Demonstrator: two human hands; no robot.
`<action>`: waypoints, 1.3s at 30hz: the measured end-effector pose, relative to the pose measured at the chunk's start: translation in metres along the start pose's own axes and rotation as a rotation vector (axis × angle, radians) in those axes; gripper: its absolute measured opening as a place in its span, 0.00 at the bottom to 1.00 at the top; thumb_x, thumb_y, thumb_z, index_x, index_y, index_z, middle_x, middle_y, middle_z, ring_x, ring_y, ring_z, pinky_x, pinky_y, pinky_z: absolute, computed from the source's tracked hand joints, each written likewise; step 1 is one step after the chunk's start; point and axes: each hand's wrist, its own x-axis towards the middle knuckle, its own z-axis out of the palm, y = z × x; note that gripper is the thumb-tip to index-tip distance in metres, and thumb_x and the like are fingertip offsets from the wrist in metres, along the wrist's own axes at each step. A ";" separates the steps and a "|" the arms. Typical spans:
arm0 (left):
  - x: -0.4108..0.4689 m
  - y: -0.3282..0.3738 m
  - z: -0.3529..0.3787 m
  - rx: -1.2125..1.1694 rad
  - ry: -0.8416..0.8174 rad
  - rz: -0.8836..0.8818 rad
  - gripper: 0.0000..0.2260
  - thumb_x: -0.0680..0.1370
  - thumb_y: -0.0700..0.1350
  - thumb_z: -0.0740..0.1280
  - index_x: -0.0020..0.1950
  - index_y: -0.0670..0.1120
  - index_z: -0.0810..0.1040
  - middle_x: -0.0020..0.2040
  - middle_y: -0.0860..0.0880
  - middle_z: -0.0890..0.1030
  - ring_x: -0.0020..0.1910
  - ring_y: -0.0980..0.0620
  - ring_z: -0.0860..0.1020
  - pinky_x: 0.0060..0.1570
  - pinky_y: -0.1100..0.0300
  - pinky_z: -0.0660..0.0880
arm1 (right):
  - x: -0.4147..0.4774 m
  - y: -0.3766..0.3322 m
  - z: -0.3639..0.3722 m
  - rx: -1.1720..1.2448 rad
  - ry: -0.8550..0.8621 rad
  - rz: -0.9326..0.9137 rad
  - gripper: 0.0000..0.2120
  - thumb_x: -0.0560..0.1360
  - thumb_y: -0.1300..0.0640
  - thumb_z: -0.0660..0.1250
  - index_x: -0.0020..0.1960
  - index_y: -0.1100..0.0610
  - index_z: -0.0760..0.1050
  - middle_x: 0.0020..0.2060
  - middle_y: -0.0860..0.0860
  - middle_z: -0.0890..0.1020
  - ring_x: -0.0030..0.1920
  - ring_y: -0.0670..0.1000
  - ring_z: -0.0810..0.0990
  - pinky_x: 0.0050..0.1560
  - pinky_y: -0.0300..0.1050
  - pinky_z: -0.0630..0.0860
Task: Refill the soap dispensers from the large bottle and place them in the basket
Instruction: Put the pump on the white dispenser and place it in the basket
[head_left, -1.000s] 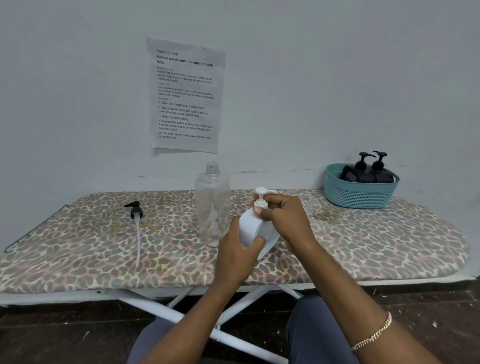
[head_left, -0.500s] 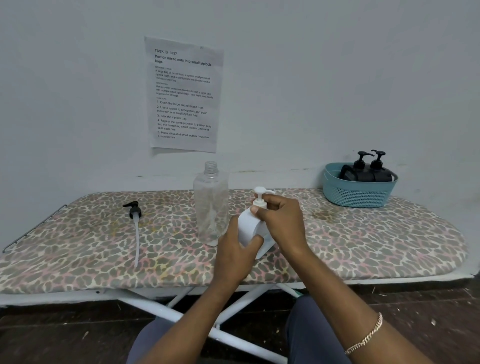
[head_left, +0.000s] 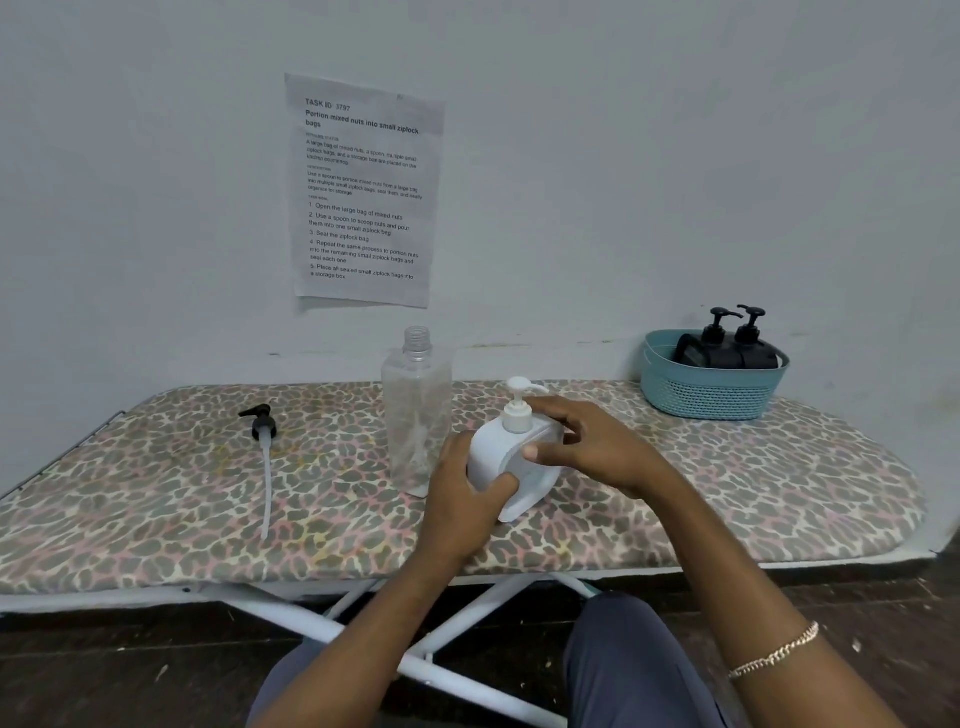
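As the left hand (head_left: 462, 499) grips it, dispenser (head_left: 501, 460) (pump (head_left: 518, 402) fitted) looks white.

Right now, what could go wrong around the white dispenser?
The open clear bottle stands right beside the left hand; a bump may topple it. If the white dispenser has a loose pump, soap may leak on the way to the basket.
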 end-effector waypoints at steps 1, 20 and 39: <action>0.002 0.001 -0.001 -0.012 -0.012 -0.010 0.24 0.72 0.51 0.70 0.68 0.55 0.76 0.61 0.52 0.79 0.59 0.51 0.80 0.57 0.46 0.81 | -0.001 0.000 -0.005 -0.014 -0.018 0.005 0.25 0.76 0.50 0.79 0.69 0.35 0.78 0.72 0.37 0.77 0.70 0.41 0.77 0.73 0.54 0.74; 0.101 0.077 0.042 -0.341 -0.214 -0.029 0.23 0.67 0.39 0.66 0.60 0.48 0.87 0.56 0.47 0.87 0.54 0.48 0.84 0.52 0.51 0.80 | -0.024 -0.035 -0.115 -0.164 0.188 0.072 0.15 0.67 0.53 0.83 0.53 0.48 0.87 0.46 0.47 0.89 0.46 0.51 0.89 0.51 0.57 0.87; 0.234 0.137 0.170 -0.319 -0.249 -0.148 0.05 0.82 0.45 0.71 0.52 0.46 0.85 0.52 0.49 0.86 0.56 0.47 0.85 0.56 0.48 0.85 | 0.046 -0.020 -0.233 -0.431 0.718 0.202 0.16 0.69 0.50 0.83 0.50 0.58 0.85 0.39 0.51 0.87 0.32 0.48 0.86 0.35 0.47 0.85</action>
